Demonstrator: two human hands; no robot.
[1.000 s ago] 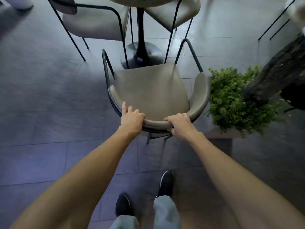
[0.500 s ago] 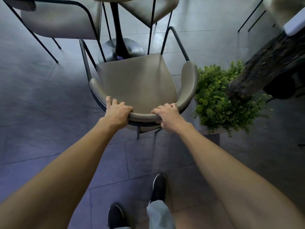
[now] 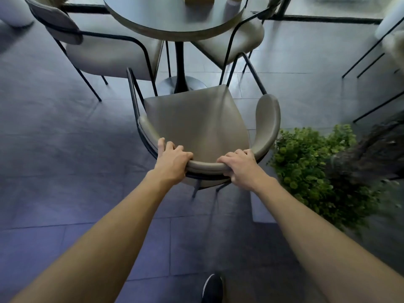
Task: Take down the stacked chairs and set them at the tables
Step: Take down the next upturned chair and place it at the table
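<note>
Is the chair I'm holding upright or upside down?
Upright: the chair has its seat facing up, legs below; left hand and right hand grip its backrest.

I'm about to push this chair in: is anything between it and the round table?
Nothing visible lies between the chair and the round table. The left neighbouring chair and right neighbouring chair flank the gap closely, so clearance looks tight.

No readable text anywhere, tbh: the chair [image 3: 196,123], the table [image 3: 164,16] and everything else show no lettering or numbers.
</note>
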